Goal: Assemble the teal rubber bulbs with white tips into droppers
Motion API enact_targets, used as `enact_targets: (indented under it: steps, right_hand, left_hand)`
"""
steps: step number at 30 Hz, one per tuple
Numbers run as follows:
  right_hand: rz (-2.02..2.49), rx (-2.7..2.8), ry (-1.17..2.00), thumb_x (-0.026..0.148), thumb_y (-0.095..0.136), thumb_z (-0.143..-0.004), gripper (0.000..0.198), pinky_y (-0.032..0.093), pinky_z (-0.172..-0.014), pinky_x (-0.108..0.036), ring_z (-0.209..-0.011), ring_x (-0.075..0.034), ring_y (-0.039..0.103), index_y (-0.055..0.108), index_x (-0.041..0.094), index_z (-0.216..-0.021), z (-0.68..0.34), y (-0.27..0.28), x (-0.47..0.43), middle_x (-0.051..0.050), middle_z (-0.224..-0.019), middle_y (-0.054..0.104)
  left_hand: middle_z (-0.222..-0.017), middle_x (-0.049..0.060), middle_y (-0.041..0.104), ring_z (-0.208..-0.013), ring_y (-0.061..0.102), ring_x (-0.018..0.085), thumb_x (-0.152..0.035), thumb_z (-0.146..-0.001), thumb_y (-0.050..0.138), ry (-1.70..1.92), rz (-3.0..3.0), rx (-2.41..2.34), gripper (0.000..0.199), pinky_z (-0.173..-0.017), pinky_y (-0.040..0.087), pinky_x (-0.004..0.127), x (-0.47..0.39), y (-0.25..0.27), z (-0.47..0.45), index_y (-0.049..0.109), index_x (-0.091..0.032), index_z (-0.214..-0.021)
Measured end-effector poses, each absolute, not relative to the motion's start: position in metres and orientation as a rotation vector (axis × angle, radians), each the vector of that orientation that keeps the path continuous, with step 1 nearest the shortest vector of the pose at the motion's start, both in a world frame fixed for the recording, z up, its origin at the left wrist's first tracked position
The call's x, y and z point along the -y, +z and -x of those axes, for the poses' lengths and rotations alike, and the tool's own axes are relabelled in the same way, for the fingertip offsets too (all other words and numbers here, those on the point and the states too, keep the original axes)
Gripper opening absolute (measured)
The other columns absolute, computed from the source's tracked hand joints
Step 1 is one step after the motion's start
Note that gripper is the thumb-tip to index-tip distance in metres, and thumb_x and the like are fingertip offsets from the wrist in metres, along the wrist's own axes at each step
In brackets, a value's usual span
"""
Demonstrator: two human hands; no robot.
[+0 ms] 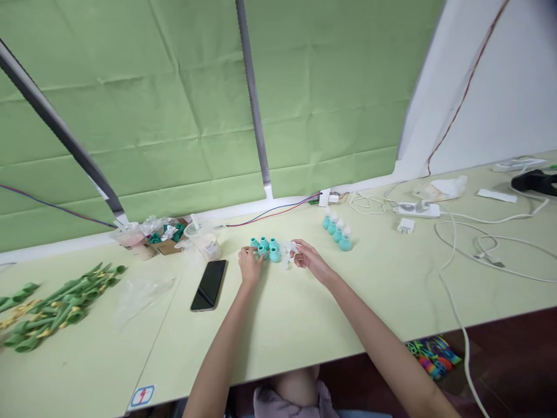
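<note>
Several small turquoise pots (274, 255) with open round mouths stand in a group in the middle of the table. My left hand (250, 266) is at their near left side, its fingers curled against the front turquoise pot. To the right of the group lies a small heap of translucent white pieces (286, 253). My right hand (310, 259) is at this heap, with fingers bent and closed on a white piece that they partly cover. Further right, a row of turquoise pots (344, 242) carries white tops.
A black phone (209, 285) lies left of my left hand. Behind it are a plastic cup (209, 247) and a cardboard box (169, 247). Green horn-shaped parts (69, 302) are piled far left. White cables (455, 255), a power strip (418, 209) and a charger (406, 226) occupy the right.
</note>
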State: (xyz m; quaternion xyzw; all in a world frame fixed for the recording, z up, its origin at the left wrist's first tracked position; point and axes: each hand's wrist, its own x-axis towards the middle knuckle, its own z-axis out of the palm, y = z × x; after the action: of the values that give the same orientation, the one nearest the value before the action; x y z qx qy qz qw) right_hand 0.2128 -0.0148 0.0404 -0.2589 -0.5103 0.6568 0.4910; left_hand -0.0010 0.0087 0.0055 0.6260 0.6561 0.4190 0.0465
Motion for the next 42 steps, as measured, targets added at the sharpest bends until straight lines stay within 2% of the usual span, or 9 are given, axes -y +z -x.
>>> enact_targets:
  steps: [3,7,12,14,18,24,30,35,42]
  right_hand:
    - [0.637,1.260,1.581,0.045,0.054,-0.078,0.034,0.019,-0.042,-0.020,-0.047,-0.005,0.044,0.054,0.022,-0.103,-0.213,0.039,0.014,0.001,-0.072,0.056]
    - [0.672,1.300,1.546,0.044,0.059,-0.074,0.037,0.019,-0.041,-0.019,-0.047,-0.004,0.042,0.057,0.019,-0.101,-0.211,0.038,0.014,0.001,-0.074,0.055]
    - [0.756,1.381,1.444,0.044,0.066,-0.066,0.038,0.026,-0.042,-0.020,-0.045,-0.006,0.042,0.057,0.017,-0.091,-0.203,0.035,0.014,0.002,-0.066,0.056]
    - [0.776,1.412,1.400,0.045,0.065,-0.067,0.036,0.031,-0.043,-0.021,-0.045,-0.006,0.043,0.057,0.017,-0.088,-0.200,0.033,0.013,0.002,-0.066,0.057]
    - [0.791,1.445,1.293,0.044,0.064,-0.068,0.033,0.037,-0.047,-0.022,-0.047,-0.006,0.045,0.058,0.017,-0.086,-0.199,0.027,0.010,0.001,-0.072,0.056]
    - [0.892,1.489,1.120,0.039,0.063,-0.070,0.028,0.041,-0.050,-0.023,-0.049,-0.007,0.047,0.061,0.017,-0.085,-0.202,0.024,0.009,0.001,-0.073,0.058]
    - [0.982,1.690,0.953,0.035,0.062,-0.070,0.024,0.044,-0.055,-0.025,-0.059,-0.013,0.054,0.066,0.016,-0.084,-0.203,0.019,0.007,-0.004,-0.077,0.064]
    - [0.957,1.916,0.669,0.029,0.055,-0.078,0.019,0.043,-0.060,-0.026,-0.069,-0.016,0.056,0.068,0.017,-0.086,-0.203,0.018,0.008,-0.007,-0.080,0.065]
    - [0.868,2.056,0.643,0.025,0.051,-0.083,0.018,0.041,-0.063,-0.027,-0.065,-0.016,0.052,0.067,0.018,-0.084,-0.206,0.027,0.016,-0.006,-0.074,0.061]
  left_hand:
    - [-0.104,0.006,0.054,-0.101,0.051,0.020,-0.029,-0.079,0.051,1.463,-1.824,-1.700,0.019,-0.088,0.041,0.040,-0.002,0.006,0.004,0.047,-0.020,-0.095]
    - [-0.100,0.006,0.056,-0.094,0.056,0.018,-0.034,-0.079,0.052,1.567,-1.703,-1.435,0.024,-0.076,0.047,0.033,0.014,0.015,0.003,0.044,-0.019,-0.095]
    - [-0.106,0.007,0.058,-0.100,0.053,0.020,-0.036,-0.080,0.053,1.403,-1.990,-1.344,0.028,-0.089,0.039,0.037,0.032,0.023,-0.014,0.053,-0.020,-0.103]
    - [-0.105,0.008,0.060,-0.097,0.054,0.020,-0.036,-0.082,0.050,1.318,-2.037,-1.311,0.029,-0.087,0.040,0.035,0.037,0.024,-0.022,0.054,-0.019,-0.105]
    - [-0.097,0.006,0.062,-0.084,0.057,0.017,-0.039,-0.084,0.046,1.236,-1.998,-1.307,0.033,-0.077,0.043,0.029,0.042,0.024,-0.030,0.053,-0.016,-0.107]
    - [-0.104,0.008,0.061,-0.094,0.056,0.020,-0.037,-0.080,0.053,1.295,-2.023,-1.309,0.032,-0.083,0.042,0.031,0.039,0.023,-0.031,0.055,-0.018,-0.105]
    - [-0.092,0.006,0.064,-0.087,0.059,0.019,-0.040,-0.077,0.057,1.258,-2.066,-1.351,0.030,-0.079,0.044,0.031,0.032,0.018,-0.029,0.059,-0.017,-0.095]
    - [-0.092,0.005,0.066,-0.085,0.060,0.019,-0.041,-0.078,0.055,1.177,-2.062,-1.408,0.028,-0.077,0.045,0.029,0.031,0.018,-0.028,0.062,-0.018,-0.093]
    - [-0.092,0.004,0.066,-0.085,0.059,0.020,-0.035,-0.082,0.050,1.023,-2.205,-1.558,0.023,-0.072,0.043,0.030,0.038,0.020,-0.029,0.062,-0.022,-0.096]
